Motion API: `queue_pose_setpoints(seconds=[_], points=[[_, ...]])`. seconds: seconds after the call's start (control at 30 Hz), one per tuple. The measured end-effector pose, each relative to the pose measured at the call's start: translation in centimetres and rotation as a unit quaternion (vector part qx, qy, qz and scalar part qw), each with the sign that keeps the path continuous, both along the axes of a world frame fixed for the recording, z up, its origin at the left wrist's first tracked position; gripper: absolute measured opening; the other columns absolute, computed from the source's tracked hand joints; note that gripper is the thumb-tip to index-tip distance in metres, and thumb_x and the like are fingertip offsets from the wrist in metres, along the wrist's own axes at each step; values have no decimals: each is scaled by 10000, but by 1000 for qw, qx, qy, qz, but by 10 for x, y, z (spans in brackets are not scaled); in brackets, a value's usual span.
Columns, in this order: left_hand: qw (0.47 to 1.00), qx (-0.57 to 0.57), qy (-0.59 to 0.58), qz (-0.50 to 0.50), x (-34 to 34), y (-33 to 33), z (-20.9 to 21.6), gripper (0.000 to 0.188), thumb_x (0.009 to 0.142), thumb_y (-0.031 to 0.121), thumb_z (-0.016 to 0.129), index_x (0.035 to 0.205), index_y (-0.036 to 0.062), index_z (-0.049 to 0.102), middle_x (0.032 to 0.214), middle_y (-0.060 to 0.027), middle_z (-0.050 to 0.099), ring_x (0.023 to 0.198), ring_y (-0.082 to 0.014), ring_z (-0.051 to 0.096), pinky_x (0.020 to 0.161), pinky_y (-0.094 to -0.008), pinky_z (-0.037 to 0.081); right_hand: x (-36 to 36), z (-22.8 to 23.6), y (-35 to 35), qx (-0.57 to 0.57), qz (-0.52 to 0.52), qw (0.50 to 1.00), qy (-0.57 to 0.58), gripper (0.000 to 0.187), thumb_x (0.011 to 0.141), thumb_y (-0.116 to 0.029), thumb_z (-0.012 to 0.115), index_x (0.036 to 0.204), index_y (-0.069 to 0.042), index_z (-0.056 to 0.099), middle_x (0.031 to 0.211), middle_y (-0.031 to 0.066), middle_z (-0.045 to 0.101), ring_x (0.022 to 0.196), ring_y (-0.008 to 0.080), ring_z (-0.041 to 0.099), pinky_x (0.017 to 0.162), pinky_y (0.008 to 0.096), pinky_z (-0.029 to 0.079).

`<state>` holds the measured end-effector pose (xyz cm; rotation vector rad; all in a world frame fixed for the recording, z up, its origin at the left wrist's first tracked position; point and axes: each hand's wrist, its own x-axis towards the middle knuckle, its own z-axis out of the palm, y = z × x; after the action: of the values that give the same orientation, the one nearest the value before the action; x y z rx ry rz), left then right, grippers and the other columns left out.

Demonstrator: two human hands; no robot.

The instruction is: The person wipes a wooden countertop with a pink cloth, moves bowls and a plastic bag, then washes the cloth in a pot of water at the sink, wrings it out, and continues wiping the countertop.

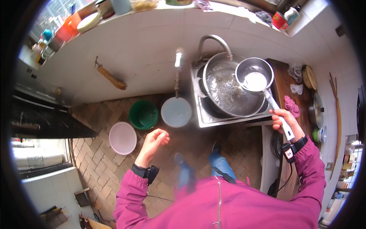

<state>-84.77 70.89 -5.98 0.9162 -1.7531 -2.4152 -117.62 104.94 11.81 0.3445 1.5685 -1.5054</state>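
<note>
My right hand [284, 121] grips the long handle of a small metal saucepan [264, 61], held over the right side of a large metal basin. Its inside shows a bright glare, so what it holds cannot be told. The basin [213, 100] sits in a steel sink [228, 122] and has rippling water [225, 86] in it. A curved faucet [216, 37] reaches over the basin's back edge. My left hand [153, 141] hangs in the air, left of the sink, with fingers curled together and nothing visible in them.
On the brick floor stand a green bucket [134, 116], a pale blue bucket [176, 112] and a pink basin [122, 138]. A wall tap [177, 76] hangs above the blue one. Right of the sink, a wooden counter [281, 82] bears a pink cloth [291, 106] and plastic bags [296, 89].
</note>
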Motion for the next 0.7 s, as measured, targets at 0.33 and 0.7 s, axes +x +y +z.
queue_pose_setpoints(seconds=[0.33, 0.7], points=[[998, 17, -23, 52, 77, -27, -22, 199, 921, 250, 570, 946, 55, 601, 825, -34, 633, 741, -95, 588, 687, -237, 474, 111, 32, -33, -118, 19, 974, -194, 265, 922, -176, 483, 1122, -2, 484, 638, -28, 411, 381, 20, 336, 389, 225, 353], [982, 17, -107, 153, 190, -21, -48, 213, 925, 243, 561, 956, 34, 590, 827, -52, 635, 752, -121, 594, 677, -257, 477, 163, -133, -132, -154, 105, 896, -402, 287, 929, -188, 490, 1129, 14, 453, 650, -26, 393, 447, 26, 358, 423, 200, 337]])
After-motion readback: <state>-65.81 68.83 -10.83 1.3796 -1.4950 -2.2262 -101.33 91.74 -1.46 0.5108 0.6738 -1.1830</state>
